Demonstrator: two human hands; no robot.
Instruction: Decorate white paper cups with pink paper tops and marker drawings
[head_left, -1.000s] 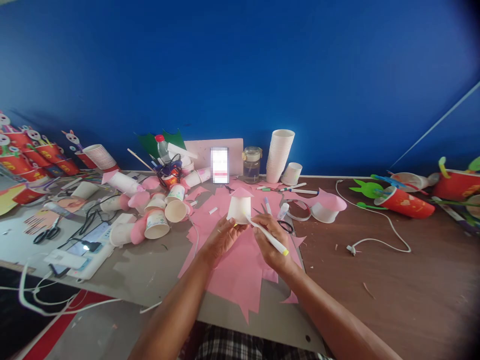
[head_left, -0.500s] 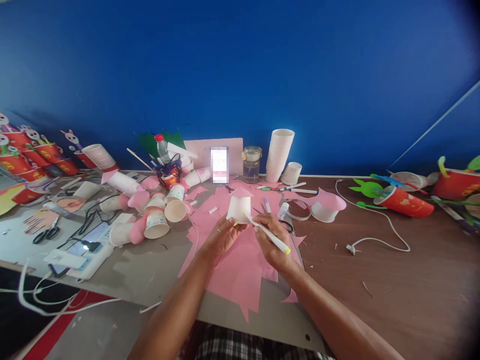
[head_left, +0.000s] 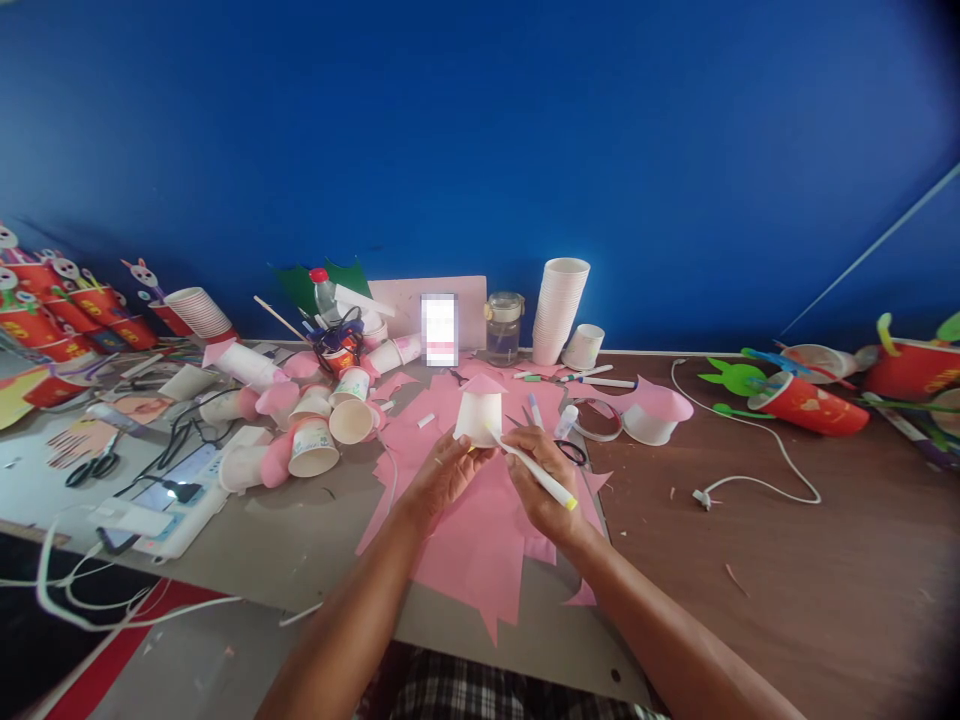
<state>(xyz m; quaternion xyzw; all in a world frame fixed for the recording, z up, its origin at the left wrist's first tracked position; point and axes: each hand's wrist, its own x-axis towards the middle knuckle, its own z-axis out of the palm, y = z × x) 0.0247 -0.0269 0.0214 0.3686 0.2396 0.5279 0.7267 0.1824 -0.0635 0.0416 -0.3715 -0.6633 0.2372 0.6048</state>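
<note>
**Marker tip meets the cup just above the hands**

At the centre of the frame, slightly below the middle, the left hand (head_left: 442, 472) cradles an upturned white paper cup (head_left: 478, 418) with a pink paper cap on top, fingers curled around its lower edge from the left and beneath. The cup stands roughly upright, its long axis running up the frame, and it sits just above and between both hands, over the pink paper sheets (head_left: 480, 530) spread on the worktop (head_left: 750, 560).

The right hand (head_left: 541, 475) pinches a white marker (head_left: 534, 470) in a writing grip. The marker's long axis slants from lower right, where its yellow end points toward the frame's bottom right, up to the upper left, where its tip touches or nearly touches the cup's lower right wall; which of the two cannot be told. Both hands are right at the cup, the left gripping it, the right reaching it only through the marker.

Further up the frame stands a stack of white cups (head_left: 559, 310); left of centre lies a cluster of tipped cups (head_left: 322, 425); a white cable (head_left: 750, 470) curls at the right.
</note>
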